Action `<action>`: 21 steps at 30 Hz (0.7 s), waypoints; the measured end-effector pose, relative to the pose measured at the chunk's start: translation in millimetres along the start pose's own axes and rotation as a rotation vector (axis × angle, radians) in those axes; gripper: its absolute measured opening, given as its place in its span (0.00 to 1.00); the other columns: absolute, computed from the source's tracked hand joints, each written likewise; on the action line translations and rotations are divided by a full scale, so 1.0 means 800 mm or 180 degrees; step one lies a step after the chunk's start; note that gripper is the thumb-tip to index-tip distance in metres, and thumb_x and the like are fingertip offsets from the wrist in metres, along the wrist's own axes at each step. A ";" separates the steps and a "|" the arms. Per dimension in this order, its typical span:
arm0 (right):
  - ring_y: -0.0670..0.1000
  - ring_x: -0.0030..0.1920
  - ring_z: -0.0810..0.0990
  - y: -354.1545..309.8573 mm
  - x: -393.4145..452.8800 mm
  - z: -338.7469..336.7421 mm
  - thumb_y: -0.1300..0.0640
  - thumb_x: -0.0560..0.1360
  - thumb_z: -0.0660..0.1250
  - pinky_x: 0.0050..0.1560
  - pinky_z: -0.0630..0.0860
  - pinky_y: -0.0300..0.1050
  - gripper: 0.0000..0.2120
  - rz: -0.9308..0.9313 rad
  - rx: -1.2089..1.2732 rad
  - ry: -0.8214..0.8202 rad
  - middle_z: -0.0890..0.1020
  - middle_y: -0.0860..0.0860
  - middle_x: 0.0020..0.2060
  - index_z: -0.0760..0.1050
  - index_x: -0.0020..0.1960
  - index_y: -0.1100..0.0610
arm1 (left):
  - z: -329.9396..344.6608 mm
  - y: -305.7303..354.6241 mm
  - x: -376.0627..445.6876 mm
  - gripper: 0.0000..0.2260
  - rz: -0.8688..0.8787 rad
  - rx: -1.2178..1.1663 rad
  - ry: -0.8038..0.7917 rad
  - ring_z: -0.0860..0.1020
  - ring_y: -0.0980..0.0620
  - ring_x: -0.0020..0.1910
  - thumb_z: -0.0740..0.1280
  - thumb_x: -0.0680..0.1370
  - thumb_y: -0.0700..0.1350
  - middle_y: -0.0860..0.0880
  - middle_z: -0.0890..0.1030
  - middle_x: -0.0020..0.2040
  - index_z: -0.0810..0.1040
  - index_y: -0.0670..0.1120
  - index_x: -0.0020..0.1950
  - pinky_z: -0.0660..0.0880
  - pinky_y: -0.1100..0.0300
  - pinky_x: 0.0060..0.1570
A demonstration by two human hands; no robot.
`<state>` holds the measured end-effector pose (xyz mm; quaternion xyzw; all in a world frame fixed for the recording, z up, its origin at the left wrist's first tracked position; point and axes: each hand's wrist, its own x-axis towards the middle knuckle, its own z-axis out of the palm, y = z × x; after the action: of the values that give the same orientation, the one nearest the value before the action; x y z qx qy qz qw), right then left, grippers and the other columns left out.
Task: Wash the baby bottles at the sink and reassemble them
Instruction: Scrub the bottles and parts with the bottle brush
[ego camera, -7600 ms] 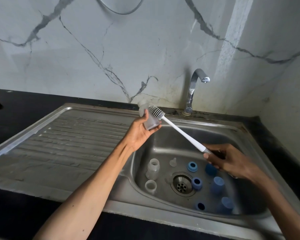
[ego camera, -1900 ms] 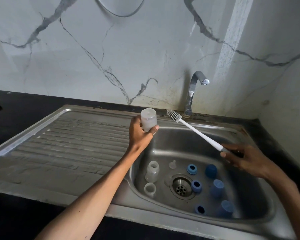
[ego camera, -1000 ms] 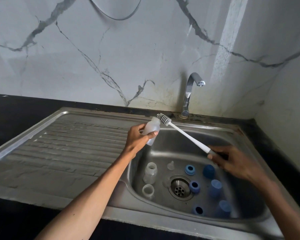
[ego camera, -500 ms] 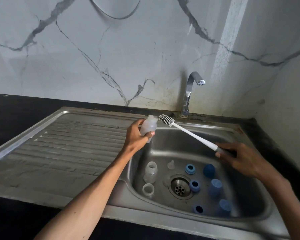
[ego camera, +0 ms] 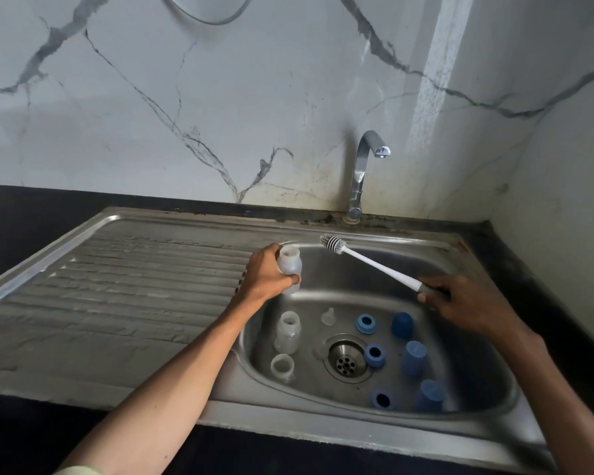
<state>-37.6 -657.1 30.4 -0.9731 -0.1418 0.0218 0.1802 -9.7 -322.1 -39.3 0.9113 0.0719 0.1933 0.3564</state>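
Tabletop (ego camera: 31,214): dark slab, left and lower edges of the frame; I note it only as the surround that carries the sink.

Sink (ego camera: 134,286): steel, ribbed drainer at centre left, basin at lower right. I judge the loose parts lie in the basin so each stays within reach for scrubbing.

Tap (ego camera: 362,173): upper centre right, spout over the basin; I see no water running.

Left hand (ego camera: 266,275): centre of frame, fingers curled round a frosted bottle (ego camera: 289,267), mouth upward over the basin's left rim, presumably presented to the brush.

Right hand (ego camera: 460,303): centre right, fingers wrapped on the handle of a bottle brush (ego camera: 374,264); bristle head is just right of the bottle's mouth, not inside it.

Second bottle (ego camera: 287,332) and third bottle (ego camera: 282,366): basin floor, left of the drain (ego camera: 346,358), unassembled.

Blue caps (ego camera: 414,358) and blue rings (ego camera: 365,323): right of the drain, scattered apart.

Clear teat (ego camera: 329,317): just above the drain.
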 end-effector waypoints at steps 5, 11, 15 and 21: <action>0.45 0.45 0.76 0.007 0.005 0.002 0.54 0.80 0.64 0.47 0.67 0.42 0.06 0.0009 0.0087 -0.0004 0.80 0.48 0.43 0.78 0.54 0.49 | 0.023 0.005 0.008 0.26 0.0031 0.0642 -0.0474 0.77 0.45 0.58 0.80 0.64 0.45 0.45 0.79 0.58 0.76 0.43 0.58 0.72 0.59 0.51; 0.46 0.41 0.77 0.017 0.011 0.002 0.56 0.79 0.66 0.44 0.69 0.43 0.06 -0.0103 0.0167 0.0118 0.79 0.48 0.39 0.76 0.47 0.45 | 0.044 0.006 0.017 0.26 -0.0214 0.1316 -0.1266 0.76 0.41 0.61 0.78 0.68 0.41 0.39 0.75 0.64 0.74 0.39 0.64 0.72 0.57 0.47; 0.46 0.41 0.77 0.021 0.015 0.003 0.55 0.78 0.66 0.45 0.70 0.44 0.08 -0.0125 0.0194 0.0109 0.80 0.48 0.39 0.75 0.45 0.42 | 0.051 0.005 0.026 0.24 -0.0224 0.1493 -0.1446 0.77 0.40 0.61 0.77 0.70 0.37 0.38 0.75 0.64 0.75 0.37 0.64 0.74 0.56 0.49; 0.45 0.42 0.76 0.028 0.020 0.005 0.54 0.78 0.66 0.46 0.69 0.43 0.04 -0.0108 0.0212 0.0099 0.79 0.45 0.39 0.77 0.49 0.45 | 0.067 0.010 0.026 0.23 -0.0255 0.1706 -0.1748 0.80 0.41 0.57 0.78 0.67 0.35 0.40 0.79 0.60 0.78 0.38 0.61 0.78 0.52 0.48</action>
<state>-16.5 -671.1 18.6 -0.9643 -0.1546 0.0083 0.2149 31.0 -355.4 -63.3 0.9864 0.0573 -0.0977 0.1187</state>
